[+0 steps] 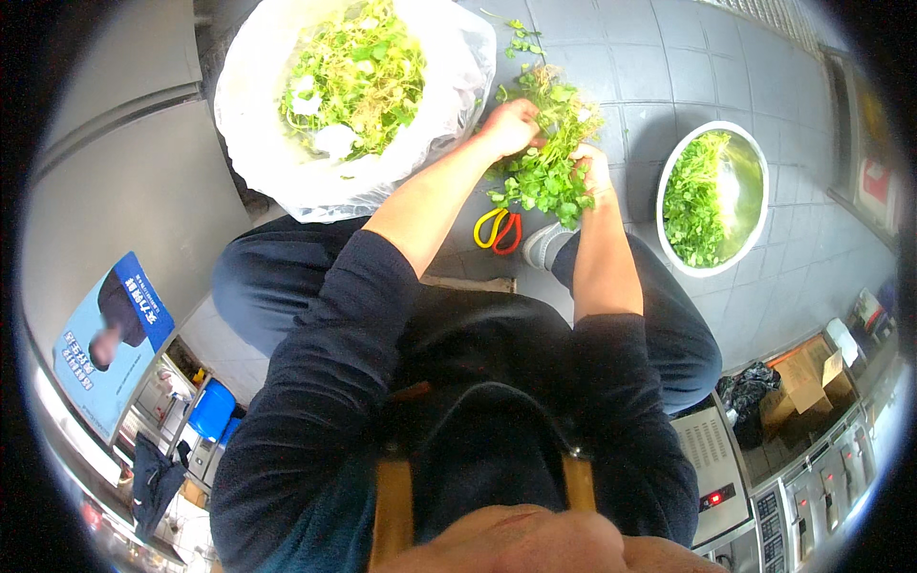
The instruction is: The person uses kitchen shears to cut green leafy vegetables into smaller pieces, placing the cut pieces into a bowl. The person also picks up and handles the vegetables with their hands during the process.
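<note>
A heap of leafy green herbs (544,179), which look like coriander, lies on the floor between my hands, with pale roots at its far end. My left hand (512,127) reaches into the stems from the left, fingers curled and fingertips partly hidden. On the right side, my right hand (593,170) closes around stems and leaves of the heap. Yellow-and-red-handled scissors (498,230) lie just below the heap, their blades hidden under the leaves. To the left stands a container lined with a clear plastic bag (458,93), holding loose herbs and roots (358,86).
A round metal bowl (749,247) with trimmed-looking herbs (691,208) stands to the right on grey floor tiles (637,64). A few sprigs (523,39) lie beyond the heap. A steel cabinet (136,193) is at left; a cardboard box (806,379) and kitchen appliances (709,473) are at lower right.
</note>
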`<state>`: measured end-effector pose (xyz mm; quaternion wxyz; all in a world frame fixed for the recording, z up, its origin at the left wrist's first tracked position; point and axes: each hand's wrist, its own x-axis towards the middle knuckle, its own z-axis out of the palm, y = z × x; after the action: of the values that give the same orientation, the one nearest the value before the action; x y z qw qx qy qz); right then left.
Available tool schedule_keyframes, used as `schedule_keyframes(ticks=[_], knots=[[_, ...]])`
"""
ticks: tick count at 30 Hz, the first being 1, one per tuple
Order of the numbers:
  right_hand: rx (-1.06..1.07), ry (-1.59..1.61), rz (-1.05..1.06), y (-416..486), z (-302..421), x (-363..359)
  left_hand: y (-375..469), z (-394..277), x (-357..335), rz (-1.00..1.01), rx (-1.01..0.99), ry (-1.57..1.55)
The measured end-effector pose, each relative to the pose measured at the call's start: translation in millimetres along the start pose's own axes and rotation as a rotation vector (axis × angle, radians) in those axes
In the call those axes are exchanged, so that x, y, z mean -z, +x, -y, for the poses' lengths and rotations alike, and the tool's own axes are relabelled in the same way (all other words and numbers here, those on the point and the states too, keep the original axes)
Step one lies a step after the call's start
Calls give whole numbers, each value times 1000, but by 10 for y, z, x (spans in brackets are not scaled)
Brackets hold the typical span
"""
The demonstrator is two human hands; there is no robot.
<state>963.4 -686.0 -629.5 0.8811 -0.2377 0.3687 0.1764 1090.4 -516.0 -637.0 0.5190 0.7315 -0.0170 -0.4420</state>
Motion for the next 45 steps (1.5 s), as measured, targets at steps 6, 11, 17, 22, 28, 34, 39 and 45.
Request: schedule_keyframes(ticks=[6, 11, 17, 22, 28, 34, 39, 45], knots=[[123, -58, -17, 66, 9, 266, 87, 81, 9, -345, -85, 134], [253, -256, -332, 175, -49, 452, 111, 88, -6, -398, -59, 195], [76, -89, -298, 181, -25, 439, -22, 332, 7, -443, -26, 232], [273, 107, -17, 180, 13, 351, -53, 347, 20, -517, 169, 114], [297, 351, 58, -131, 240, -10, 60, 260, 43, -645, 179, 120], [289, 335, -99, -464, 467, -239, 292, 283, 97, -598, 136, 257], [384, 202, -53, -977, 880, -463, 327, 253, 130, -553, 146, 342], [293, -111, -33, -1334, 1286, -988, -156, -211, -74, -176, 115, 607]])
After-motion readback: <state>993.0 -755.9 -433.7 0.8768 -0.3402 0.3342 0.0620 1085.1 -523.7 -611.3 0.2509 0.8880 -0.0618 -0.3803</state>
